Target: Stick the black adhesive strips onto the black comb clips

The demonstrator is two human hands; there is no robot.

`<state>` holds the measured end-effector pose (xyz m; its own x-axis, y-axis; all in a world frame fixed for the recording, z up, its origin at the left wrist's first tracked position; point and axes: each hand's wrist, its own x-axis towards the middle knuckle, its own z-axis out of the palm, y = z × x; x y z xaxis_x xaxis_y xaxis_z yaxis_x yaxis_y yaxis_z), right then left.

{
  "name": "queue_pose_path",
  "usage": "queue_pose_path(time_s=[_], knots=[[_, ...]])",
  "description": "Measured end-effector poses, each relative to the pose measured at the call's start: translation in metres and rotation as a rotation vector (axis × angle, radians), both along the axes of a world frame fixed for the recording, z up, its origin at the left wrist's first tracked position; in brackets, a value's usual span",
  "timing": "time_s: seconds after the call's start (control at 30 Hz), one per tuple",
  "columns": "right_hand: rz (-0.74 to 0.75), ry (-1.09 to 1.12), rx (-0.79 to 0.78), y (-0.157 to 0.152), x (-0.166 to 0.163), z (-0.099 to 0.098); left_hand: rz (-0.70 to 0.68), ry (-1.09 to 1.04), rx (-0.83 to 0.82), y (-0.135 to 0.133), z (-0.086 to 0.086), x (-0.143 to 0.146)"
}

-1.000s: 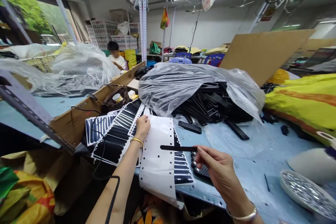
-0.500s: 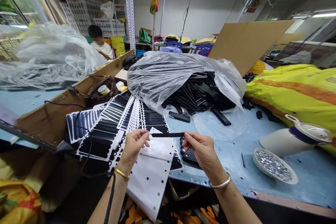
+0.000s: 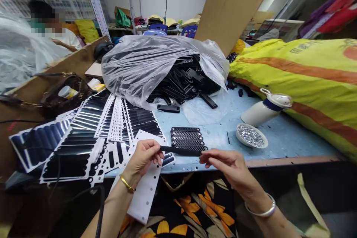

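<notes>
A narrow black strip (image 3: 180, 151) is held level between the two hands, just above the front edge of the blue bench (image 3: 279, 137). Its left end is pinched by the fingers (image 3: 156, 152) of the left hand (image 3: 143, 156), which are closed on it; its right end is gripped by the fingertips of the right hand (image 3: 225, 163), likewise closed on it. A gold bangle is worn on the left wrist and a silver one on the right.

Just behind the strip, a small stack of black mesh combs (image 3: 188, 138) is laid flat on the bench. Sheets of white backing paper bearing black strips (image 3: 92, 130) are fanned out to the left, and one sheet (image 3: 145, 189) is draped over the bench edge beneath the left hand. Farther back, a heap of black combs is partly covered by a clear plastic bag (image 3: 156, 63). To the right, a shallow dish of small silver pieces (image 3: 251, 135) is set near a white bottle (image 3: 264, 109) lying on its side, beside a large yellow sack (image 3: 306, 78). Another person (image 3: 55, 29) is seated well apart at the far left.
</notes>
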<state>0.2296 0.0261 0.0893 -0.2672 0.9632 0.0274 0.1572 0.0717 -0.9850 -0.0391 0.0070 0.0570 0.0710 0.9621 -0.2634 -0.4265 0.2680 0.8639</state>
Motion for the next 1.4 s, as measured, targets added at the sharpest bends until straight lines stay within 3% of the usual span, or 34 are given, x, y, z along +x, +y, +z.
queue_pose_path(time_s=[0.07,0.17,0.3,0.4,0.7,0.9,1.03,1.23,1.4], knots=[[-0.066,-0.072,0.078,-0.003,0.017,0.001,0.014,0.031,-0.002,0.004,-0.006,0.007],[-0.126,-0.315,0.368,-0.004,0.023,0.001,-0.052,0.059,0.0,0.01,-0.013,0.02],[0.007,-0.516,0.766,-0.005,0.008,-0.007,-0.122,0.05,0.014,0.014,-0.015,0.034],[0.071,-0.613,0.886,-0.004,-0.001,-0.017,-0.139,0.044,0.025,0.016,-0.016,0.038],[0.166,-0.61,0.889,0.0,0.002,-0.031,-0.178,0.071,-0.014,0.012,-0.014,0.038],[0.211,-0.677,0.862,-0.004,0.005,-0.029,-0.134,0.469,0.052,0.008,-0.025,0.039],[0.246,-0.703,0.819,-0.007,0.016,-0.019,-0.093,0.566,0.097,0.005,-0.031,0.045],[0.116,-0.675,0.776,0.008,0.039,-0.013,-0.003,0.552,0.087,0.012,-0.035,0.043],[0.027,-0.625,0.726,0.027,0.051,-0.034,0.062,0.551,0.088,0.015,-0.042,0.045]])
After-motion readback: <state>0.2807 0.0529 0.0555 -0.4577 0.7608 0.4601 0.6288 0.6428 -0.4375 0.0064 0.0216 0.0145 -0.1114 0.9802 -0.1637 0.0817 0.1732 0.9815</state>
